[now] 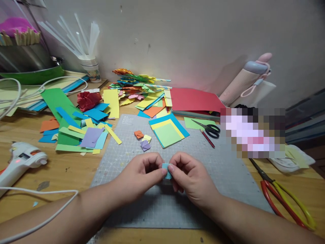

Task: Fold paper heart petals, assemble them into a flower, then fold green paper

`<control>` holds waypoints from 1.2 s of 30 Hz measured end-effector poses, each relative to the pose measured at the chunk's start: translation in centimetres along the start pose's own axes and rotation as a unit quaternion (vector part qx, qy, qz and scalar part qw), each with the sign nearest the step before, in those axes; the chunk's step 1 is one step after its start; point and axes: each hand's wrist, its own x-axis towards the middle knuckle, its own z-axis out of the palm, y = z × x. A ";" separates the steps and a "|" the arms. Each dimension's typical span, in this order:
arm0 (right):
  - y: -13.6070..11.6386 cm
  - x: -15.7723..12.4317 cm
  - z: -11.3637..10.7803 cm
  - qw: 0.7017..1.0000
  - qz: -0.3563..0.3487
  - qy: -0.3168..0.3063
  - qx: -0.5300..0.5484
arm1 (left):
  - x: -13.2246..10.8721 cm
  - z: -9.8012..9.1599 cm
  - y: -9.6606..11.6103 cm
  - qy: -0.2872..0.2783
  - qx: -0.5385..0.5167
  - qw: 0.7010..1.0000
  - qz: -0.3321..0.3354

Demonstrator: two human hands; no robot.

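A small folded light-blue paper piece (167,170) is pinched between both hands over the grey cutting mat (223,176). My left hand (141,176) grips its left side with thumb and curled fingers. My right hand (189,176) grips its right side the same way. Just beyond the hands lie three small folded pieces on the mat: an orange one (138,134), a yellow one (147,138) and a purple one (145,145). A stack of square sheets (168,130), green on yellow on blue, lies further back.
Black scissors (209,128) and a red pencil (207,138) lie to the right of the stack. Red-and-yellow-handled scissors (281,196) sit at right. A white glue gun (19,161) with its cord lies at left. Coloured paper scraps (81,132) and a red sheet (195,99) lie behind.
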 end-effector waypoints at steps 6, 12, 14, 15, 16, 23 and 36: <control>0.4 -0.1 -0.2 0.999 0.001 -0.052 0.004 | -0.1 0.0 0.0 0.008 -0.013 1.000 0.008; 0.5 -0.1 -0.1 0.998 -0.021 -0.054 -0.010 | 0.0 -0.1 -0.3 0.019 0.010 1.000 0.017; 0.4 -0.1 -0.2 0.998 -0.019 -0.057 -0.011 | -0.1 -0.2 -0.3 0.017 -0.001 1.000 0.027; 0.3 -0.1 -0.2 0.998 -0.021 -0.059 -0.012 | -0.1 -0.2 -0.4 0.016 -0.004 0.999 0.031; 0.2 -0.1 -0.2 0.998 -0.025 -0.061 -0.013 | -0.1 -0.2 -0.4 0.017 -0.006 0.999 0.033; 0.2 -0.2 -0.3 0.997 -0.020 -0.068 0.010 | -0.2 -0.2 -0.5 -0.001 -0.061 0.998 0.022; 0.0 -0.2 -0.1 0.998 0.016 -0.064 0.019 | -0.3 0.1 0.4 0.018 0.045 0.999 0.008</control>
